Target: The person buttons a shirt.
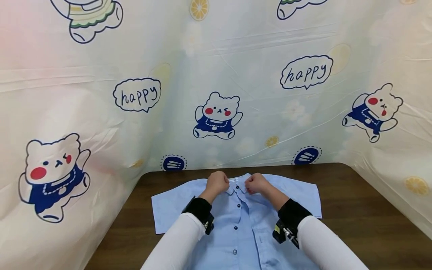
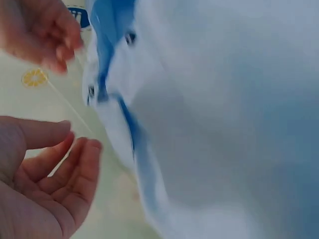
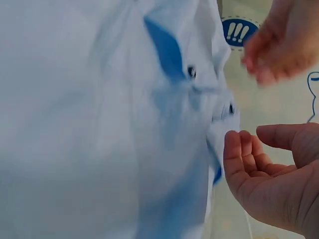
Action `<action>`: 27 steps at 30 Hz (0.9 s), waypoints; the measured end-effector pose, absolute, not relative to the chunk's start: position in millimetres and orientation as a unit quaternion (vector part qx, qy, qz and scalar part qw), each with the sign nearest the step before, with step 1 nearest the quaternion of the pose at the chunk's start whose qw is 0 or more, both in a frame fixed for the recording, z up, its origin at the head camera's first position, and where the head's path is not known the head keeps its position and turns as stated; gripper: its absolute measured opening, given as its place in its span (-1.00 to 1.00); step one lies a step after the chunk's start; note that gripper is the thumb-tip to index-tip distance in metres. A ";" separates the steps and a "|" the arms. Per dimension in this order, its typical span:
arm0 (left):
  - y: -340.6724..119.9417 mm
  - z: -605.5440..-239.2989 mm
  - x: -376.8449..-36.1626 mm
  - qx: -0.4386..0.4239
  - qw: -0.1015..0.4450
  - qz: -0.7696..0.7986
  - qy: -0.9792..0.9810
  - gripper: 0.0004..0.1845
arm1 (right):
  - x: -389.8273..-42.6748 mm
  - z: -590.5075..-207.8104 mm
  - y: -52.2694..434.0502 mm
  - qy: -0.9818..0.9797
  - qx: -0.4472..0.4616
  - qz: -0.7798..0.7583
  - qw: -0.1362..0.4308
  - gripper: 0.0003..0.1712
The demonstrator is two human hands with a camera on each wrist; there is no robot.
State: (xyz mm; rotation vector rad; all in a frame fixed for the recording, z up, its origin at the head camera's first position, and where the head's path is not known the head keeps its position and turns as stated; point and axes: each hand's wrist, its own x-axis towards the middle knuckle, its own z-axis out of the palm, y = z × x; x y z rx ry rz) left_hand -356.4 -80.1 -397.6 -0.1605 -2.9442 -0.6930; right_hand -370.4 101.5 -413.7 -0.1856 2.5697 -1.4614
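Observation:
A light blue short-sleeved shirt (image 1: 243, 225) lies flat, front up and buttoned, on a dark wooden table (image 1: 357, 210), with its collar (image 1: 237, 186) at the far edge. My left hand (image 1: 216, 183) sits at the collar's left side and my right hand (image 1: 257, 183) at its right side. In the left wrist view the left hand (image 2: 70, 149) has loosely curled fingers, holds nothing, and is a little apart from the shirt (image 2: 224, 124). In the right wrist view the right hand (image 3: 249, 139) is loosely curled with its fingertips at the edge of the collar (image 3: 222, 119).
A plastic sheet (image 1: 216, 75) printed with bears and "happy" bubbles hangs behind the table and down both sides. Bare wood shows to the right of the shirt and at the left (image 1: 135, 210). Black bands (image 1: 199, 210) circle both wrists over white sleeves.

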 end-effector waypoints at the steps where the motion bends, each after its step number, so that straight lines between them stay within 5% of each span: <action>1: -85.3 -396.1 -354.5 -0.057 0.042 -0.208 -0.976 -0.86 | -369.6 -413.4 107.9 0.875 -0.072 -0.472 0.083 -0.83; 9: -120.8 -402.7 -338.9 -0.083 -0.076 -0.078 -0.991 -0.86 | -362.1 -417.0 146.8 0.960 -0.161 -0.226 0.044 -0.87; 15: -133.8 -417.6 -337.9 -0.099 -0.143 -0.084 -0.981 -0.44 | -362.3 -427.5 151.4 0.971 -0.171 -0.139 0.091 -0.58; 22: -142.9 -429.7 -345.8 -0.088 -0.167 -0.104 -0.976 -0.08 | -368.5 -437.1 158.5 0.970 -0.096 -0.127 0.186 -0.23; 27: -145.0 -432.7 -350.5 -0.073 -0.158 -0.113 -0.978 0.00 | -377.6 -441.8 159.0 0.972 -0.082 -0.137 0.175 -0.15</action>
